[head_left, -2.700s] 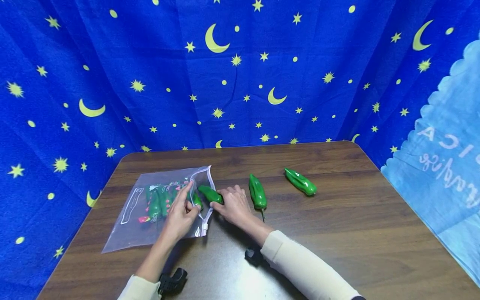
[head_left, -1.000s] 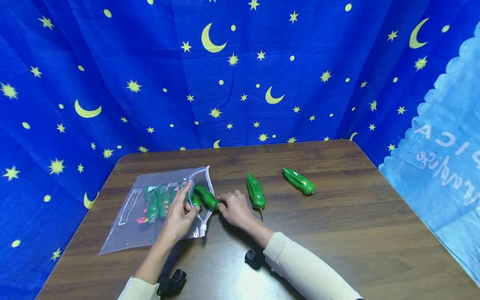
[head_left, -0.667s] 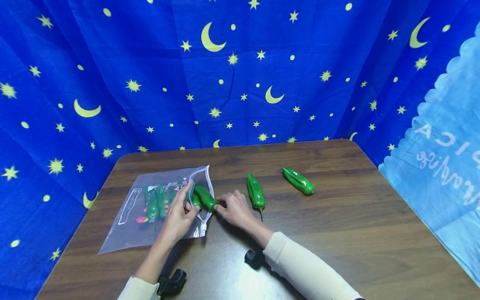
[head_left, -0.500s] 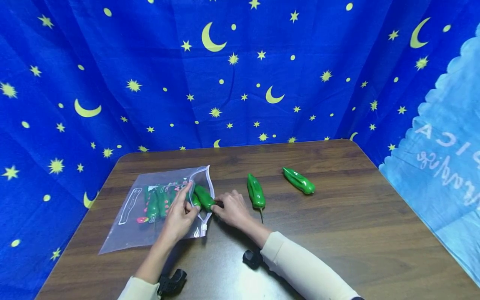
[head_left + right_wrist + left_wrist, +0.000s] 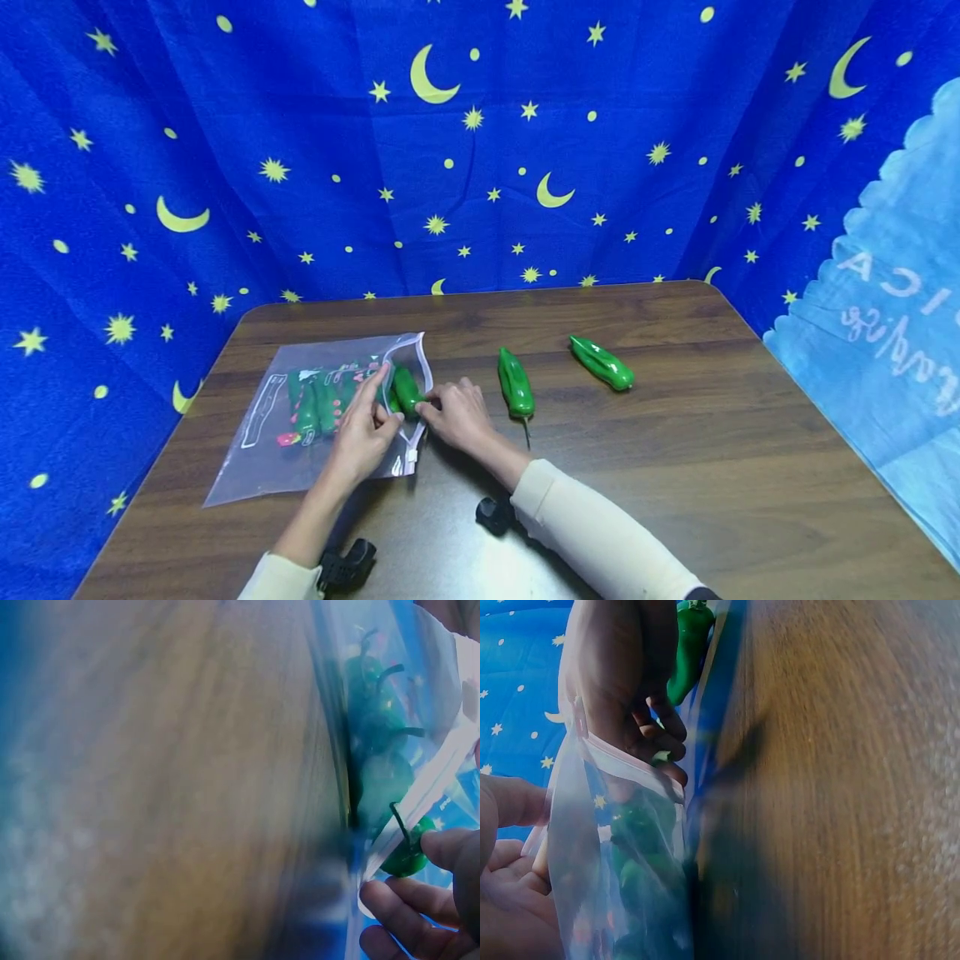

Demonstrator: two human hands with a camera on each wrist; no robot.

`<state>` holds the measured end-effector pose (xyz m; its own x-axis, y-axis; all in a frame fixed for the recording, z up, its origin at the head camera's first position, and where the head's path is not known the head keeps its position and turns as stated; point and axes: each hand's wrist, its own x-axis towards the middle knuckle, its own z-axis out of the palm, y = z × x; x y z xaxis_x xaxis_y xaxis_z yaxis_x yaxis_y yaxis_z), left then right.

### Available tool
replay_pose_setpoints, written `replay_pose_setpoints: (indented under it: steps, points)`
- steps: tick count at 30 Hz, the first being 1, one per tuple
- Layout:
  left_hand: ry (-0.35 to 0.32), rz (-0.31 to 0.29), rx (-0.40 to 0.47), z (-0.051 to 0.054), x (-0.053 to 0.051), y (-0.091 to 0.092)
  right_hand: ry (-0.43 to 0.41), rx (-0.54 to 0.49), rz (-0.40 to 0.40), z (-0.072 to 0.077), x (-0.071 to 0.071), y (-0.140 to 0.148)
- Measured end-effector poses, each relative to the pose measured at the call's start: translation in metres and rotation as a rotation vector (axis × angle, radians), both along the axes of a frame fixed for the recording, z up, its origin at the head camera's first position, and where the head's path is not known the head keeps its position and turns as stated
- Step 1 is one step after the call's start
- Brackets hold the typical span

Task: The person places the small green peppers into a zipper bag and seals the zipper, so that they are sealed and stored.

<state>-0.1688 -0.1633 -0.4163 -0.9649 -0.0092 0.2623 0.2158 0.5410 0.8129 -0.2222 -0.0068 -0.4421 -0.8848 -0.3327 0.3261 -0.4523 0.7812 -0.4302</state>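
In the head view, a clear zip bag (image 5: 262,467) lies by the left edge of the table (image 5: 675,467), its mouth toward the right edge, with bagged peppers (image 5: 306,412) inside. The left hand (image 5: 363,437) pinches the bag's lip; the right hand (image 5: 459,412), fingers bent, touches the end of a green pepper (image 5: 407,392) in the mouth. Toward the far right corner lies a far pepper (image 5: 602,364); a middle pepper (image 5: 515,383) lies nearer the right hand. The left wrist view shows thumb and fingers at the film. In the right wrist view, the thumb touches the green pepper by its stem, fingers just below; whether they pinch it, I cannot tell.
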Motion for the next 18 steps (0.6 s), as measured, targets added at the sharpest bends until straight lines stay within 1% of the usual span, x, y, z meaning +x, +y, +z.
replay_pose_setpoints:
  steps: [5,10,14,18]
  points:
    - [0.001,-0.002,-0.004,-0.0002,0.0002,-0.0002,-0.028,-0.004,0.002,0.0002,-0.0015,-0.0003]
    - [0.016,-0.001,-0.019,-0.0009,-0.0002,-0.0005,-0.038,0.029,-0.002,0.0013,-0.0014,-0.0017]
    - [0.034,0.003,-0.031,-0.0016,-0.0005,-0.0006,-0.030,0.085,-0.017,0.0007,-0.0034,-0.0038]
    - [0.019,0.003,-0.024,-0.0008,0.0000,-0.0004,-0.001,0.120,-0.041,-0.0009,-0.0064,-0.0046]
